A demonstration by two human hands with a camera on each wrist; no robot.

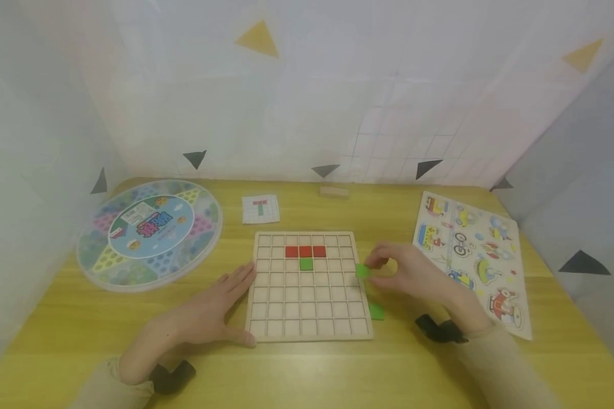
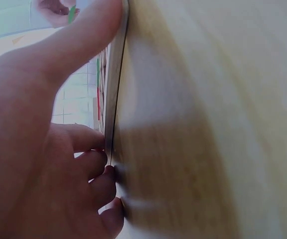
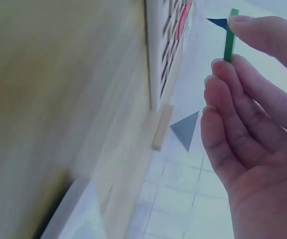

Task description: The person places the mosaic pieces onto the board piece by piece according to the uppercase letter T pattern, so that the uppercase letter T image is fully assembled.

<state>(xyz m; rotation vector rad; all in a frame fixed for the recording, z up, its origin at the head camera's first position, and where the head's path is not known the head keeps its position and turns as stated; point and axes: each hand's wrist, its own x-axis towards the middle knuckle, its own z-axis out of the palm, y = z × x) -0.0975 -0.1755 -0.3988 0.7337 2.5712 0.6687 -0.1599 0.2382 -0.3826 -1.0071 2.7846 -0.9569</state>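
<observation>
A wooden grid board (image 1: 293,294) lies in the middle of the table. Three red square tiles (image 1: 305,251) form a row in its second line, with one green tile (image 1: 306,264) under the middle one. My right hand (image 1: 409,272) pinches another green tile (image 1: 362,271) between thumb and fingers at the board's right edge; the right wrist view shows this tile (image 3: 229,37) edge-on, raised off the table. My left hand (image 1: 210,309) rests along the board's left side, thumb at the lower corner and fingers spread. A loose green tile (image 1: 376,311) lies beside the board's right edge.
Behind the board lie a small pattern card (image 1: 260,209) showing a red and green T and a wooden block (image 1: 334,192). A round game box (image 1: 150,234) sits at left, a picture puzzle board (image 1: 473,255) at right. Walls (image 1: 307,113) close the back and sides.
</observation>
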